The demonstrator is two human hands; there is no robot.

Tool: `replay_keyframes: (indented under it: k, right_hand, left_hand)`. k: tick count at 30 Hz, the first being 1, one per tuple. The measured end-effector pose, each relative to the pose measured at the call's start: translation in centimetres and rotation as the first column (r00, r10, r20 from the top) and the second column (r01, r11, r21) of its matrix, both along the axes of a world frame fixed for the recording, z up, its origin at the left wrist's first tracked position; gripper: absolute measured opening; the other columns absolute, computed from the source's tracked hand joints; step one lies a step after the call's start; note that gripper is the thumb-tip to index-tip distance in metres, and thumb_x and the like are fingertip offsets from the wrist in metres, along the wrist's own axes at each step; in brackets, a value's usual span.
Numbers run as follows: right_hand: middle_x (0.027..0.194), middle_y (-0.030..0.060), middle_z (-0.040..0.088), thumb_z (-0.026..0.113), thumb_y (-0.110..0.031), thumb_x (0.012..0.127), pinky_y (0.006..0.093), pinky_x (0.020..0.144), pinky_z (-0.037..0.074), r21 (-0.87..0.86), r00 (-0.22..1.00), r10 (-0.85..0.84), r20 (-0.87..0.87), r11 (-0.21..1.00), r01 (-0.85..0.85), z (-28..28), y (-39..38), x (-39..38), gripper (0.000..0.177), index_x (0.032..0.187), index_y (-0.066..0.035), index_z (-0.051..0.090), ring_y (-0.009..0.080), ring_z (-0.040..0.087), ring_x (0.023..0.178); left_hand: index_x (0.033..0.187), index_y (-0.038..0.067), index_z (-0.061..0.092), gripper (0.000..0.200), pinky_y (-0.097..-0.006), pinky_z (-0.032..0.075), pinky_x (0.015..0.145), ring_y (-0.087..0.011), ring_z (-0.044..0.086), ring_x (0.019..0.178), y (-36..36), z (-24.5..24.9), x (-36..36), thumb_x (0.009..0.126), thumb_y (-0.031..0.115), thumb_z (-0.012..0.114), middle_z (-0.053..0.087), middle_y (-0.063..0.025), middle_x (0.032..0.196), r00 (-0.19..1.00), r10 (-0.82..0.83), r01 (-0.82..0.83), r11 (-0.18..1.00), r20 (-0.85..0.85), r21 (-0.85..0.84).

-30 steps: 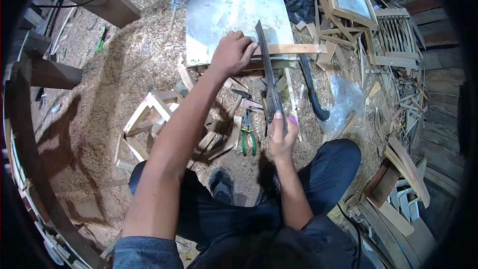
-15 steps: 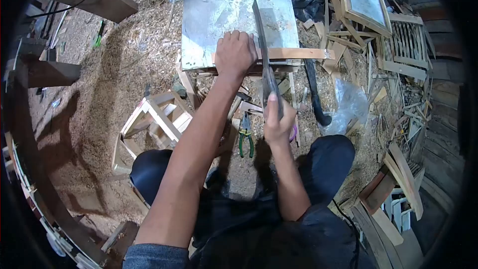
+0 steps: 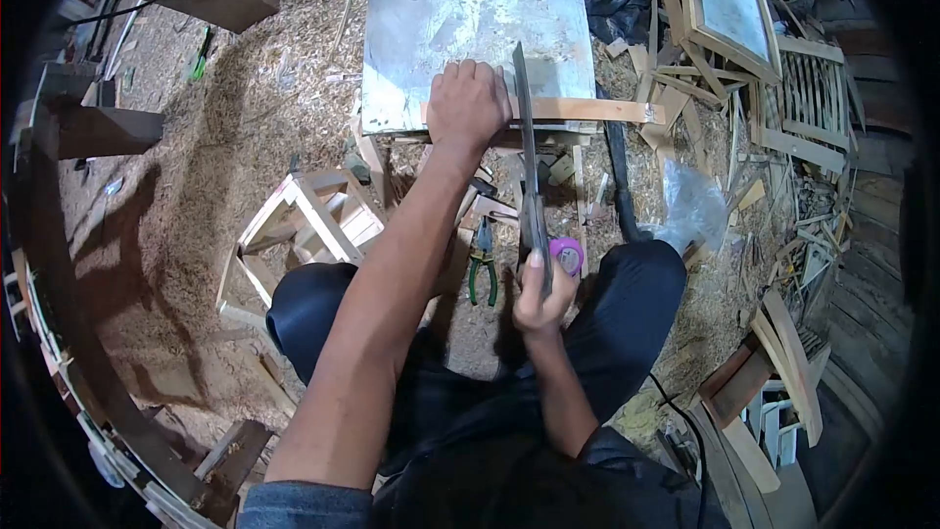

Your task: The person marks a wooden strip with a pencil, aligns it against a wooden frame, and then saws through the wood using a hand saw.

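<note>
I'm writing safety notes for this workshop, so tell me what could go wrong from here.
The saw crosses the wooden strip right beside the left hand; a skipping blade could cut it.

The strip's far end sticks out past the pale work surface, so it might shake or tip.

I see no clamp, only that hand holding it, so it could twist mid-stroke.

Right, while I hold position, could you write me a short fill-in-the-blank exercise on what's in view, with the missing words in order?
The right hand grips a ____, its blade crossing the wooden strip.
The left hand bears on the strip, to the ____ of the blade.
The handles of the pliers are mainly ____.

Missing words: handsaw; left; green.
</note>
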State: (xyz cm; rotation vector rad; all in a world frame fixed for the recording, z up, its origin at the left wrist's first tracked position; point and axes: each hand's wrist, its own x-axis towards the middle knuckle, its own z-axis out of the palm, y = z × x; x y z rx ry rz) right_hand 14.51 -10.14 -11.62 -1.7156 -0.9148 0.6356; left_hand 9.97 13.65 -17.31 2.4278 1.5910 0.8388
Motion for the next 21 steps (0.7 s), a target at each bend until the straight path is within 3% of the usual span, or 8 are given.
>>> replay_keyframes:
  k: [1,6,8,10,12,14,18,21]
  right_hand:
    - [0.053,0.0051,0.048,0.054,-0.020,0.098,0.0328,0.047,0.033,0.003,0.994,-0.018,-0.111,1.000,0.018,-0.6,-0.1,0.1,0.033,0.071,-0.001,0.056,0.0159,0.047,0.048]
    - [0.053,0.0060,0.046,0.051,-0.027,0.100,0.0353,0.047,0.031,-0.017,0.996,-0.007,-0.090,1.000,0.005,-1.2,6.0,1.2,0.040,0.068,-0.002,0.052,0.0166,0.045,0.048]
    - [0.053,0.0044,0.047,0.053,-0.025,0.099,0.0343,0.047,0.032,0.076,0.978,-0.025,0.209,0.997,0.009,-1.4,3.9,0.9,0.038,0.070,-0.001,0.055,0.0142,0.046,0.049]
    - [0.056,0.0019,0.047,0.050,-0.018,0.099,0.0309,0.051,0.033,-0.036,0.999,0.008,-0.032,0.999,-0.009,-0.4,-0.7,-0.3,0.034,0.070,-0.002,0.054,0.0118,0.045,0.053]
    - [0.055,0.0018,0.046,0.051,-0.019,0.099,0.0306,0.049,0.031,-0.033,1.000,0.005,-0.001,0.999,-0.005,-0.4,-0.5,-0.2,0.034,0.070,-0.002,0.054,0.0105,0.044,0.051]
    - [0.054,-0.0004,0.044,0.049,-0.021,0.101,0.0296,0.046,0.029,-0.010,0.989,-0.033,-0.143,0.999,0.031,-1.5,1.6,0.2,0.036,0.070,-0.003,0.052,0.0089,0.041,0.049]
    - [0.052,0.0039,0.047,0.053,-0.022,0.099,0.0325,0.045,0.033,-0.019,0.991,0.004,-0.131,1.000,-0.007,-1.4,5.6,1.2,0.036,0.069,-0.002,0.055,0.0155,0.047,0.045]
    - [0.053,0.0034,0.048,0.055,-0.022,0.098,0.0310,0.045,0.033,0.040,1.000,-0.019,0.017,0.999,0.019,-1.6,0.1,-0.2,0.033,0.073,0.000,0.058,0.0125,0.049,0.048]
  left_hand:
    - [0.077,0.004,0.063,0.025,-0.0447,0.047,0.074,-0.0337,0.060,0.079,0.3,0.1,0.0,0.092,0.022,0.055,0.062,-0.0156,0.079,1.000,0.004,-0.004,1.000,0.005,0.009]
    - [0.082,0.004,0.065,0.028,-0.0429,0.045,0.080,-0.0323,0.060,0.087,0.2,0.3,0.0,0.093,0.026,0.051,0.065,-0.0150,0.086,0.999,0.001,-0.005,0.995,-0.045,-0.095]
    - [0.083,0.004,0.066,0.028,-0.0433,0.045,0.081,-0.0324,0.060,0.088,0.0,0.5,0.1,0.093,0.026,0.051,0.065,-0.0155,0.088,0.998,0.001,-0.009,0.992,-0.059,-0.128]
    - [0.077,0.004,0.062,0.026,-0.0452,0.047,0.074,-0.0345,0.060,0.079,0.1,0.3,0.1,0.093,0.023,0.055,0.063,-0.0166,0.080,1.000,0.014,-0.015,0.999,-0.022,-0.052]
    - [0.077,0.004,0.062,0.026,-0.0452,0.047,0.075,-0.0345,0.060,0.080,0.3,0.4,0.2,0.093,0.023,0.055,0.063,-0.0168,0.080,1.000,0.017,-0.017,0.999,0.000,-0.036]
    - [0.077,0.003,0.062,0.026,-0.0453,0.047,0.075,-0.0345,0.060,0.080,0.7,0.6,0.1,0.093,0.023,0.054,0.063,-0.0170,0.080,1.000,-0.005,0.005,1.000,0.014,-0.018]
    - [0.077,0.003,0.063,0.027,-0.0451,0.047,0.073,-0.0345,0.060,0.079,-0.2,0.0,0.0,0.093,0.024,0.054,0.063,-0.0168,0.079,1.000,0.000,0.000,1.000,0.014,0.004]
    - [0.076,0.004,0.063,0.026,-0.0450,0.047,0.073,-0.0345,0.060,0.077,0.1,-0.1,0.1,0.092,0.023,0.055,0.063,-0.0164,0.078,1.000,0.010,-0.010,1.000,0.008,0.006]
